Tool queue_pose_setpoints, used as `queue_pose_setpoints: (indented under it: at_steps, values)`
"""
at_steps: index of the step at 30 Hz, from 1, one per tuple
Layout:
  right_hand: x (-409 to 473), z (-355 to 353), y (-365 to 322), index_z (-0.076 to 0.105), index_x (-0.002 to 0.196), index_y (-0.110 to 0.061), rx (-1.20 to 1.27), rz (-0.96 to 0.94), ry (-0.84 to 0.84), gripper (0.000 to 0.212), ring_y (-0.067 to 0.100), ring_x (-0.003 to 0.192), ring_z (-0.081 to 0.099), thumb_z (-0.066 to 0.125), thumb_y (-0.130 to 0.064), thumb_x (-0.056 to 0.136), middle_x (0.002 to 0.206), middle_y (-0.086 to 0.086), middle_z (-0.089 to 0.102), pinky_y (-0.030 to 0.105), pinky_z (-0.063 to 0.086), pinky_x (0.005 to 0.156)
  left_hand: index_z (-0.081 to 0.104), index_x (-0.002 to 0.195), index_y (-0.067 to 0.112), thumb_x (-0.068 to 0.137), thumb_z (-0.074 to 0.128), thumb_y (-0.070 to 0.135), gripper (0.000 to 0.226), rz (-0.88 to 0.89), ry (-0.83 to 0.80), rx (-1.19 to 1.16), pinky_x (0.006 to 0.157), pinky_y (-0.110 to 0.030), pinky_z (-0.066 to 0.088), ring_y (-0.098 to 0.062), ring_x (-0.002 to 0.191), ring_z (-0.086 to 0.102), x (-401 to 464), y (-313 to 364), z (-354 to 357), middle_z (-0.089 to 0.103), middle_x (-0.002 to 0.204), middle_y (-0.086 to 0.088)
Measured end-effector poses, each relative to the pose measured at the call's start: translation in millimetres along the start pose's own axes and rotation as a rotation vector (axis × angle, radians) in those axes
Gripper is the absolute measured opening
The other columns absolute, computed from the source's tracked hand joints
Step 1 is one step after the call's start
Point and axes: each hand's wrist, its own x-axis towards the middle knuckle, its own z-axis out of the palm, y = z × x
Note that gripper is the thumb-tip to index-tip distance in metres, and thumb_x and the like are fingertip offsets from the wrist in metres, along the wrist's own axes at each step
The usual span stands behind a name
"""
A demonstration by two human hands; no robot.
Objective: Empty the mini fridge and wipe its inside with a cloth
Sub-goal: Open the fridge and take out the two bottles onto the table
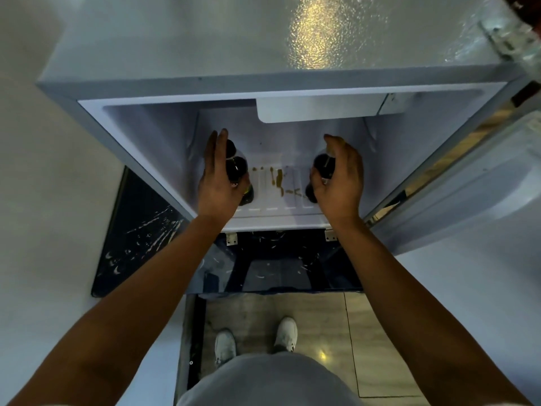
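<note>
Below the camera, two white sneakers (254,336) stand on a tiled floor (322,323), before a dark glass stand (137,238) that bears the mini fridge (187,39). Its door (456,183) hangs open on the right. Both forearms reach inside. Left hand (218,183) curls round a dark bottle (234,165) at the left of the fridge floor; right hand (341,174) grips another dark bottle (322,168) at the right. Between the bottles, brown stains (278,178) streak the white ribbed floor. Farther back hangs a white freezer flap (316,111).
</note>
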Motion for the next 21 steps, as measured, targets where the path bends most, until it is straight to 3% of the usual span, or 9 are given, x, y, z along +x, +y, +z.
queue_pose_setpoints:
  at_steps: [2,5,8,10,11,13,15,18,21]
  values:
    - [-1.2,-2.2,-0.2,0.052,0.143,-0.017,0.007,0.024,0.000,0.061,0.019,0.120,0.051,0.073,-0.014,0.085,0.128,0.008,0.060,0.026,0.044,0.104,0.007,0.152,0.061,0.084,0.080,0.020,0.108,-0.127,-0.004,-0.110,0.104,-0.031,0.037,-0.007,0.132,0.045,-0.4,-1.3,1.9,0.031,0.164,0.004]
    - [-4.9,-4.8,-2.9,0.045,0.148,-0.019,0.079,0.083,-0.022,0.070,0.007,0.119,0.045,0.073,-0.014,0.085,0.126,0.001,0.056,0.014,0.037,0.106,0.015,0.158,0.043,0.085,0.080,0.021,0.101,-0.320,-0.046,-0.253,0.111,-0.041,0.045,-0.020,0.133,0.056,-1.2,-3.1,4.1,0.050,0.154,-0.003]
    - [-6.8,-4.5,-5.9,0.035,0.154,-0.025,0.141,0.174,-0.050,0.080,-0.001,0.122,0.042,0.075,-0.017,0.085,0.130,-0.015,0.046,0.002,0.029,0.107,0.034,0.154,0.029,0.085,0.081,0.026,0.084,-0.328,-0.099,-0.224,0.103,-0.032,0.047,-0.023,0.126,0.062,-3.4,-8.8,5.4,0.060,0.144,-0.004]
    - [-7.0,-3.4,-6.1,0.032,0.156,-0.023,0.161,0.285,-0.070,0.086,0.000,0.123,0.047,0.078,-0.023,0.085,0.136,-0.010,0.052,-0.002,0.031,0.102,0.036,0.152,0.030,0.085,0.081,0.028,0.080,-0.325,-0.112,-0.233,0.102,-0.034,0.048,-0.023,0.125,0.062,-3.1,-11.6,3.4,0.061,0.142,-0.004]
    - [-7.8,-3.0,-4.9,0.034,0.156,-0.020,0.162,0.327,-0.083,0.084,0.006,0.123,0.052,0.079,-0.025,0.085,0.139,-0.003,0.057,0.003,0.038,0.102,0.037,0.151,0.030,0.085,0.081,0.028,0.080,-0.321,-0.117,-0.241,0.105,-0.039,0.049,-0.024,0.125,0.062,-2.5,-12.6,1.6,0.061,0.142,-0.004]
    - [-11.8,-3.4,-3.3,0.042,0.151,-0.015,0.154,0.352,-0.124,0.076,0.021,0.124,0.059,0.079,-0.023,0.086,0.140,0.008,0.060,0.028,0.050,0.105,0.040,0.148,0.030,0.083,0.082,0.029,0.077,-0.303,-0.124,-0.248,0.106,-0.047,0.050,-0.024,0.124,0.062,-2.6,-13.9,-1.8,0.063,0.141,-0.003]
    - [-16.9,-7.4,-4.9,0.044,0.149,-0.014,0.164,0.350,-0.165,0.072,0.028,0.125,0.061,0.079,-0.020,0.086,0.140,0.012,0.060,0.044,0.052,0.106,0.043,0.145,0.032,0.081,0.084,0.031,0.076,-0.279,-0.119,-0.250,0.105,-0.044,0.051,-0.021,0.120,0.064,-7.5,-12.7,-4.9,0.065,0.137,-0.001]
    - [-27.5,-16.6,-12.1,0.047,0.148,-0.016,0.192,0.323,-0.185,0.072,0.024,0.122,0.061,0.081,-0.019,0.084,0.138,0.010,0.062,0.042,0.053,0.104,0.045,0.141,0.038,0.076,0.086,0.039,0.077,-0.243,-0.092,-0.226,0.101,-0.033,0.050,-0.011,0.113,0.064,-21.5,-6.2,-12.6,0.068,0.131,0.006]
    - [-35.9,-30.5,-31.7,0.048,0.144,-0.025,0.212,0.279,-0.221,0.075,0.007,0.116,0.056,0.085,-0.031,0.079,0.134,0.003,0.064,0.026,0.049,0.099,0.048,0.137,0.042,0.067,0.084,0.053,0.079,-0.216,-0.093,-0.281,0.094,-0.024,0.052,-0.003,0.108,0.066,-40.3,8.6,-37.6,0.069,0.127,0.009]
